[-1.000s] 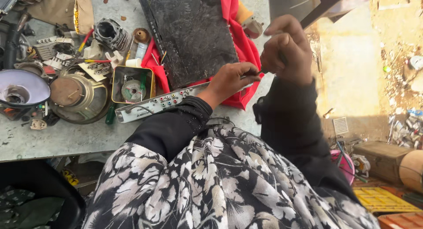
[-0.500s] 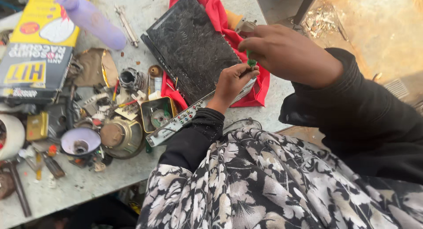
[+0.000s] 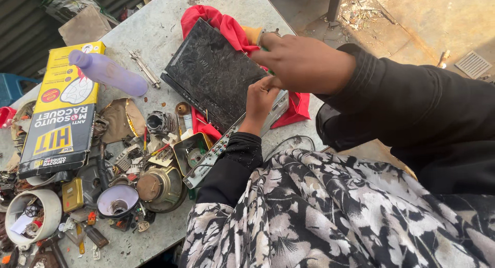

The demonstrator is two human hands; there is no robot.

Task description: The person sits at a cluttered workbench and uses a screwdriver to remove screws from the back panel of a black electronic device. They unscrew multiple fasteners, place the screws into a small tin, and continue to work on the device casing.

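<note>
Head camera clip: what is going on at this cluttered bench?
A person in black sleeves works on a black electronics box lying on a red cloth on a grey table. The left hand presses at the box's near edge, and the right hand bends over it from above; what it grips is hidden. Loose parts, a purple bottle and a yellow carton lie alongside.

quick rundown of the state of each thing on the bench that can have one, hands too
black device: lying flat on the red cloth, dusty
left hand: resting on the device's near edge
right hand: closed above the left
purple bottle: lying on its side
yellow box: lying flat
small tin: open
</note>
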